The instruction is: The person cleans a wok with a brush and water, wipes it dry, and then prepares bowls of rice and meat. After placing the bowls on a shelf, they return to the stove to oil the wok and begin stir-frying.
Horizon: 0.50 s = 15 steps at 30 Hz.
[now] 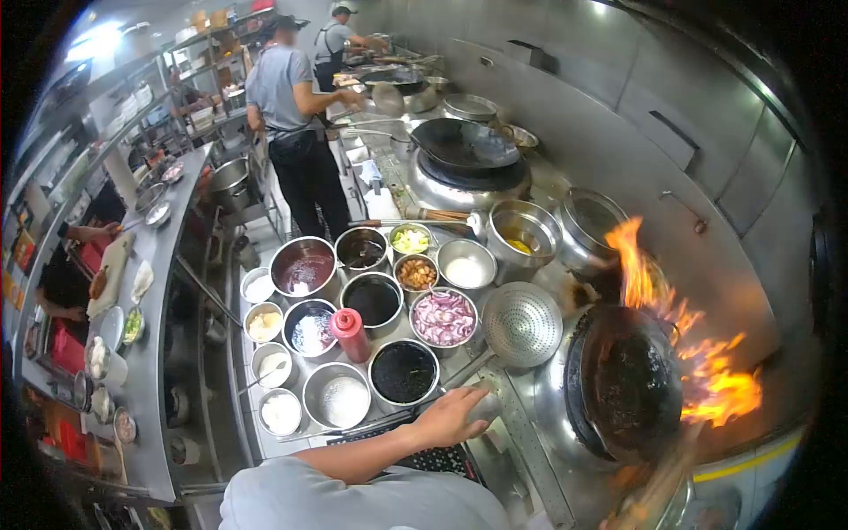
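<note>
My left hand (455, 417) stretches out above the counter's front edge, fingers extended and holding nothing. Close to its fingertips is a rounded metal thing (484, 405), partly covered by the hand. A perforated skimmer (522, 324) lies just beyond, its handle pointing back toward that hand. On the right a blackened wok (632, 384) is tilted up over the burner, with flames (720, 389) along its far side. My right hand (649, 495) is a blur at the bottom right, at the wok's handle; its separate fingers cannot be made out.
Metal pots of sauces, chopped onion (444, 318) and white powder crowd the left counter, around a red squeeze bottle (351, 334). A second wok (465, 144) sits farther back. A co-worker (296, 115) stands beyond; a steel worktable (150, 353) runs along the left.
</note>
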### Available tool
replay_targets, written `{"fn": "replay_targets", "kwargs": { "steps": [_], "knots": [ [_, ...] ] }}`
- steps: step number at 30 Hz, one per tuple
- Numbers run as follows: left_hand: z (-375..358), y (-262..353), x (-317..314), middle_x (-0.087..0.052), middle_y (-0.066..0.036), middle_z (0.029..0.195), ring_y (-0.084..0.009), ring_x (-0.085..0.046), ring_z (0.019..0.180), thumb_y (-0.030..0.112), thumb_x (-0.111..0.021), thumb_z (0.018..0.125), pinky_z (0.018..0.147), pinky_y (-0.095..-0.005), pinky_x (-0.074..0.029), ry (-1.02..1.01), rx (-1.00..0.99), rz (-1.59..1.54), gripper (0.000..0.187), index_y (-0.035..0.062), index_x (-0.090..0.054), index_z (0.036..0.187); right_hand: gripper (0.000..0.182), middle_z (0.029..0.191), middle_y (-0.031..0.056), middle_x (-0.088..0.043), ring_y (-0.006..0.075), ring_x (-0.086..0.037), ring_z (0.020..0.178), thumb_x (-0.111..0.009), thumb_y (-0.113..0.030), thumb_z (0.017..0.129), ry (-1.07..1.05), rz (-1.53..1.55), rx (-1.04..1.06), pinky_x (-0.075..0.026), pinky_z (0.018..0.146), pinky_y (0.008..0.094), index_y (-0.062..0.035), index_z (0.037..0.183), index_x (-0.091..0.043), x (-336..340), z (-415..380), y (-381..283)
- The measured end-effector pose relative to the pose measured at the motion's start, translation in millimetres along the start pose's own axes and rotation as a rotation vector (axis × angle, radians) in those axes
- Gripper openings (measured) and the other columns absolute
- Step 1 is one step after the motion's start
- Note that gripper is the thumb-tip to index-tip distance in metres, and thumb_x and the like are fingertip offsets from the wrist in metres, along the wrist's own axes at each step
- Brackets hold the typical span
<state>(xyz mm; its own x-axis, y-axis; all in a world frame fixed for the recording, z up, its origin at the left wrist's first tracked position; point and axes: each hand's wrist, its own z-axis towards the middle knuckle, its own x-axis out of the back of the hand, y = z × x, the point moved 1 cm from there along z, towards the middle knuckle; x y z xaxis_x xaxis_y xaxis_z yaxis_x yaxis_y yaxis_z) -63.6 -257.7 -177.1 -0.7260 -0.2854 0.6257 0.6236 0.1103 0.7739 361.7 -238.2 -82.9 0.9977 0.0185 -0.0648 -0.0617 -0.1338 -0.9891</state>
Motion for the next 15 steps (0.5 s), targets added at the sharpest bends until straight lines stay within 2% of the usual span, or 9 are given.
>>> {"fn": "replay_targets", "kwargs": {
  "steps": [2, 3, 4, 8, 9, 10, 11, 13, 15],
  "knots": [
    [-5.6, 9.7, 16.6, -0.052, -0.024, 0.136, -0.0411, -0.050, 0.126, 0.029, -0.070, 0.089, 0.107, -0.0446, -0.042, 0.006, -0.048, -0.041, 0.066, 0.0042, -0.043, 0.144, 0.057, 0.120, 0.0136, -0.061, 0.0235, -0.061, 0.101, -0.055, -0.027, 0.102, 0.056, -0.315, -0.243, -0.053, 0.086, 0.0375, -0.0018, 0.149, -0.037, -22.9, 55.2, -41.8],
    [-7.2, 13.6, 26.6, -0.053, -0.024, 0.136, -0.0407, -0.051, 0.125, 0.028, -0.070, 0.089, 0.106, -0.0442, -0.043, 0.008, -0.074, -0.069, 0.064, 0.0039, -0.045, 0.143, 0.054, 0.111, 0.0093, -0.067, 0.0145, -0.064, 0.092, -0.064, -0.023, 0.091, -0.023, -0.298, 0.001, -0.053, 0.077, 0.0285, 0.0014, 0.137, -0.053, 1.0, 105.8, -10.9],
    [-8.3, 19.5, 36.8, -0.054, -0.024, 0.135, -0.0403, -0.052, 0.125, 0.027, -0.070, 0.090, 0.106, -0.0438, -0.043, -0.001, -0.109, -0.100, 0.062, 0.0035, -0.046, 0.142, 0.047, 0.104, 0.0046, -0.067, 0.0104, -0.063, 0.079, -0.062, -0.021, 0.094, -0.265, -0.480, 0.022, -0.050, 0.063, 0.0230, -0.0020, 0.136, -0.056, -49.6, 106.9, -57.0],
    [-23.2, 28.4, 70.1, -0.064, -0.022, 0.124, -0.0370, -0.062, 0.114, 0.019, -0.077, 0.084, 0.097, -0.0394, -0.049, 0.069, 0.018, -0.272, 0.056, -0.0015, -0.057, 0.132, 0.038, 0.092, 0.0154, -0.070, 0.0328, -0.068, 0.083, -0.063, -0.036, 0.091, -0.370, -1.298, 0.379, -0.052, 0.072, 0.0416, -0.0039, 0.110, -0.067, -71.3, 234.9, -19.4],
    [-25.3, 36.9, 80.3, -0.062, -0.018, 0.128, -0.0286, -0.062, 0.118, 0.012, -0.076, 0.085, 0.101, -0.0381, -0.049, 0.066, 0.038, -0.256, 0.056, 0.0010, -0.055, 0.135, 0.038, 0.090, 0.0180, -0.071, 0.0384, -0.069, 0.084, -0.064, -0.040, 0.090, -0.295, -1.401, 0.410, -0.053, 0.075, 0.0462, -0.0043, 0.103, -0.070, -82.3, 272.5, -4.3],
    [-27.8, 34.4, 83.7, -0.062, -0.019, 0.128, -0.0285, -0.061, 0.119, 0.011, -0.075, 0.084, 0.101, -0.0373, -0.049, 0.087, 0.026, -0.238, 0.055, -0.0003, -0.055, 0.134, 0.048, 0.111, 0.0249, -0.067, 0.0441, -0.061, 0.107, -0.050, -0.047, 0.093, -0.216, -1.476, 0.324, -0.051, 0.090, 0.0487, -0.0049, 0.107, -0.069, -103.8, 294.3, -7.4],
    [-30.7, 32.9, 84.5, -0.062, -0.019, 0.129, -0.0281, -0.061, 0.119, 0.009, -0.074, 0.084, 0.101, -0.0368, -0.047, 0.122, 0.045, -0.195, 0.055, 0.0002, -0.055, 0.134, 0.049, 0.110, 0.0238, -0.068, 0.0433, -0.062, 0.109, -0.050, -0.049, 0.093, -0.112, -1.446, 0.163, -0.051, 0.091, 0.0487, -0.0064, 0.109, -0.069, -114.6, 324.6, -2.3],
    [-36.0, 38.5, 93.9, -0.064, -0.021, 0.121, -0.0350, -0.062, 0.115, 0.008, -0.073, 0.082, 0.101, -0.0382, -0.045, 0.201, 0.031, -0.209, 0.050, -0.0037, -0.058, 0.128, 0.053, 0.112, 0.0222, -0.068, 0.0420, -0.062, 0.110, -0.049, -0.053, 0.092, 0.049, -1.383, 0.212, -0.051, 0.092, 0.0483, -0.0081, 0.110, -0.070, -115.7, 358.4, 11.6],
    [-56.3, 23.6, 99.8, -0.063, -0.021, 0.121, -0.0350, -0.061, 0.115, 0.007, -0.072, 0.080, 0.101, -0.0392, -0.045, 0.274, 0.119, -0.187, 0.049, -0.0029, -0.059, 0.126, 0.053, 0.115, 0.0206, -0.069, 0.0410, -0.063, 0.110, -0.050, -0.054, 0.092, -0.152, -1.487, 0.143, -0.051, 0.093, 0.0481, -0.0101, 0.113, -0.071, -115.4, 328.1, -22.5]
  ]
}}
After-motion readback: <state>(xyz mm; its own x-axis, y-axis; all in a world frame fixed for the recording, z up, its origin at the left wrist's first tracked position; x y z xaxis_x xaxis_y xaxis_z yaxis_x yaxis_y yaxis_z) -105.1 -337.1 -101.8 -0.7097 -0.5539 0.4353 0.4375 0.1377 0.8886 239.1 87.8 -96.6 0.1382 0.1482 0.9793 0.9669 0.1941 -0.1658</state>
